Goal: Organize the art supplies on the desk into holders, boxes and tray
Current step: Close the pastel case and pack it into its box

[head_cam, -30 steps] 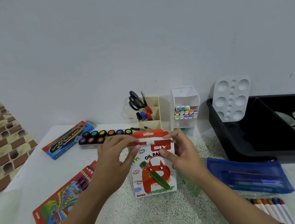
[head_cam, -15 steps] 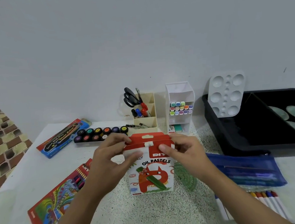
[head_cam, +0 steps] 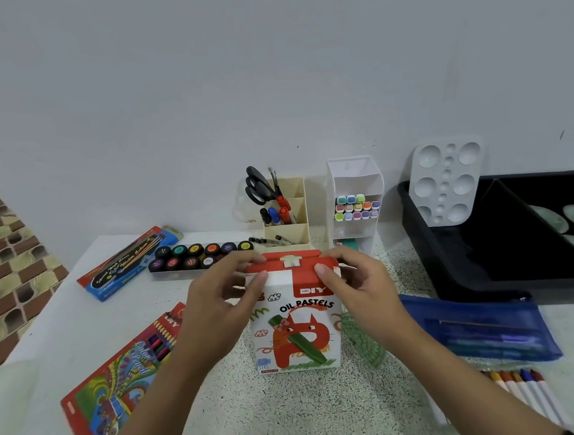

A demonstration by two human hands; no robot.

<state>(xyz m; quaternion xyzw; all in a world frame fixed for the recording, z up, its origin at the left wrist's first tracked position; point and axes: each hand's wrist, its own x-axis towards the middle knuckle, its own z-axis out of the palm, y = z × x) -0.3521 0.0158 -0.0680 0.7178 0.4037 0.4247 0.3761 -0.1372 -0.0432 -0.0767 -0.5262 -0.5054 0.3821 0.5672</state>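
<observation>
The oil pastels box [head_cam: 296, 333] stands upright at the near middle of the tabletop [head_cam: 294, 416]. My left hand [head_cam: 223, 304] and right hand [head_cam: 356, 290] pinch its red top flap, fingers [head_cam: 261, 278] curled over both corners. I would press both sides down evenly, steadying the box so the tab seats without tipping it.

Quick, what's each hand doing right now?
Left hand: pinching the top of the oil pastels box.
Right hand: pinching the box top from the other side.

Both hands' fingers [head_cam: 258, 281] pinch oil pastels box [head_cam: 296, 333] flap, seemingly shut.
</observation>
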